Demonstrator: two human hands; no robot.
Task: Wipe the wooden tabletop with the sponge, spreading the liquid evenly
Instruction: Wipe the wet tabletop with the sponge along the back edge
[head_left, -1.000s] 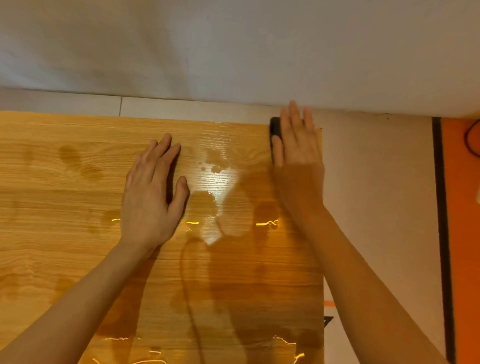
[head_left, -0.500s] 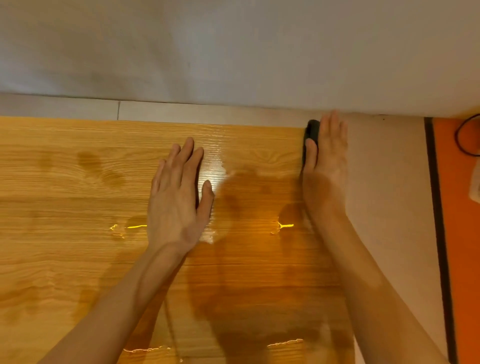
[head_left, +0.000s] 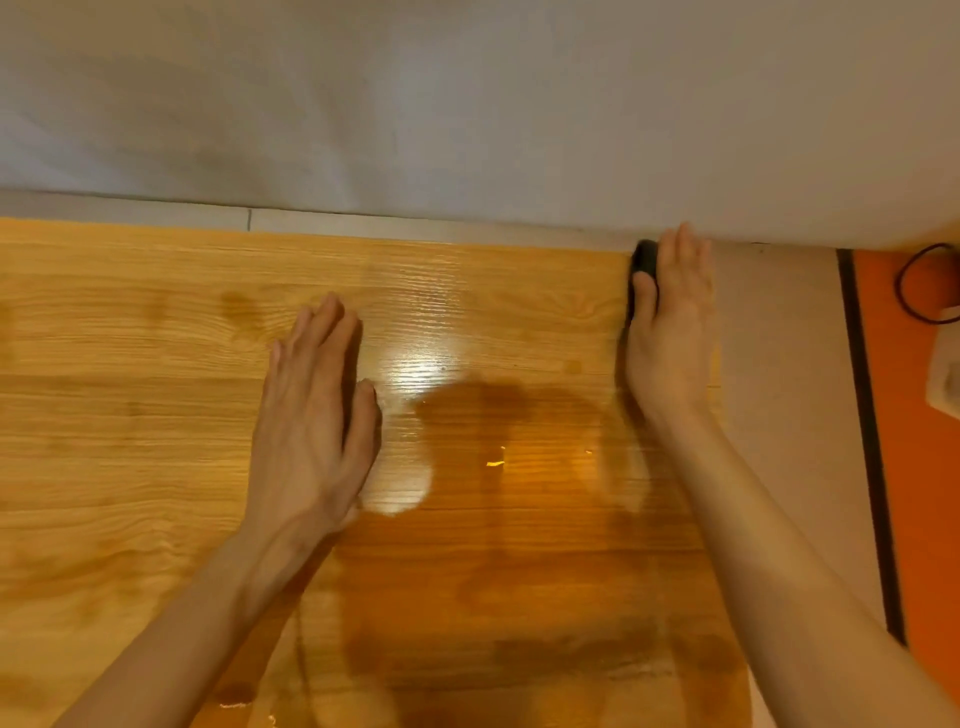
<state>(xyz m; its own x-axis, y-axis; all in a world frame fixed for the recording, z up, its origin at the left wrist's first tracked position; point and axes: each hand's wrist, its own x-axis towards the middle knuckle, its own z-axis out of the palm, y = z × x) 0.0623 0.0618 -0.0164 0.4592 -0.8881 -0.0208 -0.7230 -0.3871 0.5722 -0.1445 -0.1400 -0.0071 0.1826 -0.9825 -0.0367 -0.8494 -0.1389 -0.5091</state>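
Observation:
The wooden tabletop (head_left: 156, 415) fills the lower left and shines wet, with darker patches of liquid (head_left: 493, 405) between my hands. My left hand (head_left: 311, 415) lies flat on the wood, fingers straight and together. My right hand (head_left: 670, 322) presses flat on a dark sponge (head_left: 644, 260) at the table's far right corner. Only the sponge's left and top edge shows beside my thumb; the rest is hidden under my palm.
A grey-white wall (head_left: 467, 104) rises just behind the table's far edge. Right of the table runs a pale floor strip (head_left: 779, 415), then a black line and an orange surface (head_left: 924, 467) with a dark cable (head_left: 909, 291) and a white object (head_left: 945, 379).
My right hand has slid the sponge rightward to the table's far right corner. My left hand stays flat on the wood. The camera view has shifted to the left.

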